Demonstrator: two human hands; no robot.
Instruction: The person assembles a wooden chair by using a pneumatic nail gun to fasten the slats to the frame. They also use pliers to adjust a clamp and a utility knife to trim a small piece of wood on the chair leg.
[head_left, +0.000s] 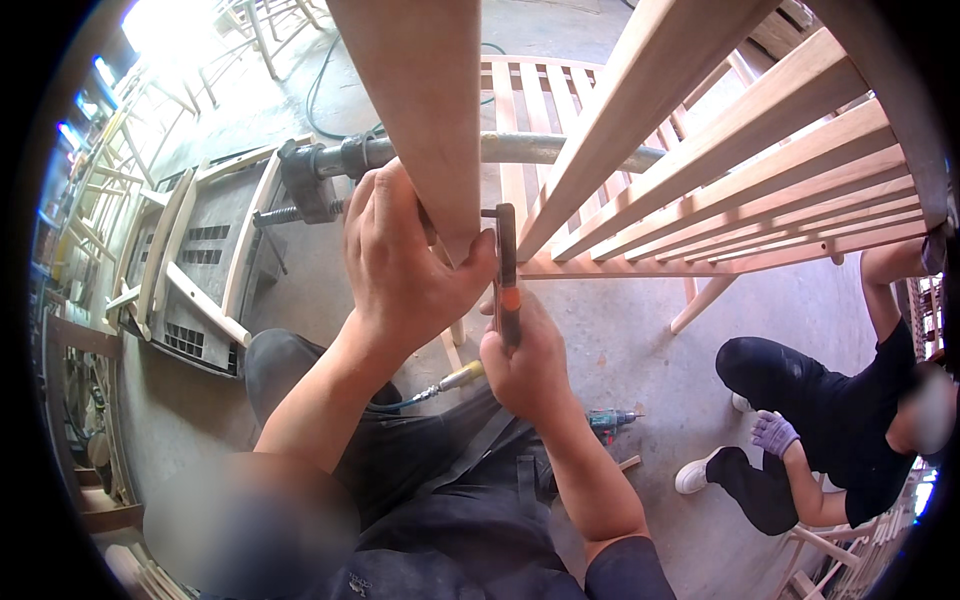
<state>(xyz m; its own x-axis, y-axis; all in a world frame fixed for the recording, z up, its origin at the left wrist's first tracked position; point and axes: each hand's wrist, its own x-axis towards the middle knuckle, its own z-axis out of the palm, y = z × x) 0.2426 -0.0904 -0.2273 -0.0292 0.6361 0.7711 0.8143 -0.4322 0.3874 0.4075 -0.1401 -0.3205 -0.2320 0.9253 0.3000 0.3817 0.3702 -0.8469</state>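
Toward the upper middle, my left hand (400,260) is closed around the lower end of a pale wooden board (420,100), its thumb on the board's right side. Right beside that board, my right hand (527,355) grips a narrow dark metal tool (507,245) with an orange band; its exact kind is unclear. The tool stands upright, its top end close to the board's edge. A grey pipe clamp (535,149) runs behind the board, and its screw (290,215) lies left of my left hand. Slatted wooden framework (700,225) extends to the right.
A co-worker (830,420) with a purple glove (774,432) crouches at the right, one arm raised to the framework. On the floor lie a green drill (605,424) and a yellow air-hose fitting (462,376). A dark slotted platform (195,255) carrying wooden parts stands left.
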